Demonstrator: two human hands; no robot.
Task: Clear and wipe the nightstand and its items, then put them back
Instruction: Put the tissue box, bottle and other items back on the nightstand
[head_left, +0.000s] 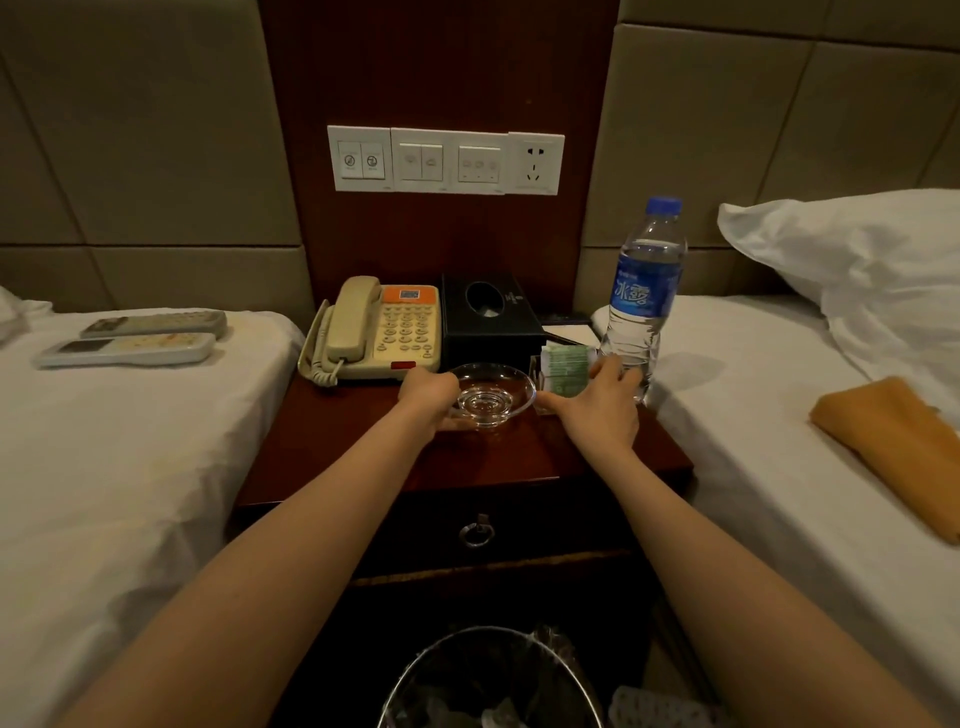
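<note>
A dark wooden nightstand (363, 447) stands between two beds. On it sit a beige telephone (379, 332), a black tissue box (488, 312), a clear glass dish (493, 395), a clear holder with green packets (563, 366) and a white notepad (569, 332). My left hand (428, 395) grips the dish's left rim. My right hand (602, 402) holds the packet holder, fingers curled around its right side. A water bottle with a blue label (644, 296) stands just behind my right hand, at the right bed's edge.
Two remote controls (140, 338) lie on the left bed. An orange cloth (898, 452) and a white pillow (857, 265) lie on the right bed. A lined wire waste bin (488, 680) stands below the nightstand's drawer (475, 530). Switches and a socket (447, 161) are on the wall.
</note>
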